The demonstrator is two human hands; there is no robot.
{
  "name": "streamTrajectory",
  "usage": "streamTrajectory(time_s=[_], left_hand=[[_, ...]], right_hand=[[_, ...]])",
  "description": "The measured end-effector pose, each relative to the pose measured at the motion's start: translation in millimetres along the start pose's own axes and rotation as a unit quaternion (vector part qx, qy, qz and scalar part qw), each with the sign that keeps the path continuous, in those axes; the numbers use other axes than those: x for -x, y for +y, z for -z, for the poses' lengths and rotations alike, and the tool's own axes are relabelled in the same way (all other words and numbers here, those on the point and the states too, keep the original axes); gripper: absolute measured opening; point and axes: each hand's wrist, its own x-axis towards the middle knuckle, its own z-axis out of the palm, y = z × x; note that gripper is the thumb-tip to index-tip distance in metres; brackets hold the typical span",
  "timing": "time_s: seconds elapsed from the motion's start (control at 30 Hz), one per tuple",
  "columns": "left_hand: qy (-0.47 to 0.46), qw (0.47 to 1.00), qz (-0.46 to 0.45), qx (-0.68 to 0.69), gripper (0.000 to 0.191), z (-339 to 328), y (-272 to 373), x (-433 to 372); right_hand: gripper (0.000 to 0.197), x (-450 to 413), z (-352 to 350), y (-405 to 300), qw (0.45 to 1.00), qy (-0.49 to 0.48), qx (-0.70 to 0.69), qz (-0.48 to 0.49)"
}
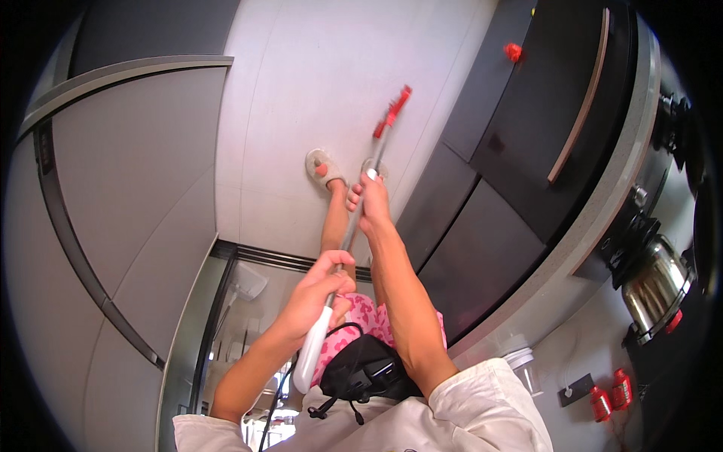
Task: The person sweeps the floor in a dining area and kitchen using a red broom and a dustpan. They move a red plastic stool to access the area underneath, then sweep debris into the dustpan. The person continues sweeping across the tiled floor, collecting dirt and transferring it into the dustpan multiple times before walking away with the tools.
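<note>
Both my hands grip a long-handled floor-cleaning tool with a metal pole (351, 227), held slanting over the floor. My left hand (322, 291) is wrapped around the pole just above its white plastic grip (312, 351). Farther along, my right hand (373, 200) is closed on the pole near a white collar (371, 173). The tool's narrow red head (392, 113) is blurred, so its exact kind is unclear; it is over the pale tiled floor (316, 73). A fuzzy slipper (325, 168) is on my left foot, and the other slipper is mostly hidden behind my right hand.
Dark cabinets (480, 226) and a countertop edge (599, 226) run along the right, with a metal pot (658, 282) on the stove. A grey refrigerator (135, 169) stands at left. Black sliding-door tracks (282, 255) cross the floor behind my feet. A white dustpan (248, 281) lies beyond them.
</note>
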Motion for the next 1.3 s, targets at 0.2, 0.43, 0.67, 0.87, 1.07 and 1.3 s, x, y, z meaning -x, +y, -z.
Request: streamTrajectory(time_s=[0.2, 0.43, 0.67, 0.87, 1.07, 1.3], left_hand=[[-0.011, 0.991, 0.021, 0.133, 0.023, 14.8, 2.1, -73.3], [0.069, 0.975, -0.073, 0.199, 0.032, 47.9, 24.4, -16.9], [0.04, 0.971, -0.135, 0.192, 0.034, 16.7, 3.2, 42.1], [-0.074, 0.959, -0.101, 0.253, 0.038, -2.6, 27.0, -26.1], [-0.076, 0.961, -0.099, 0.245, 0.056, -8.5, 68.9, -135.4], [0.09, 0.912, -0.179, 0.359, 0.043, 0.5, 68.7, -29.1]], right_hand=[[0.01, -73.9, 51.6, -10.1, 0.993, 0.089, 0.079, -0.011], [0.01, -86.0, -37.4, 60.0, 0.987, -0.043, 0.152, -0.029], [0.011, -5.6, -87.0, 43.6, 0.981, -0.075, 0.165, -0.071], [0.011, -36.8, -73.3, -72.9, 0.945, -0.016, 0.318, 0.071], [0.016, -179.7, -26.8, -132.9, 0.93, 0.031, 0.351, 0.107], [0.013, -109.0, -142.0, 3.9, 0.918, -0.07, 0.389, 0.008]])
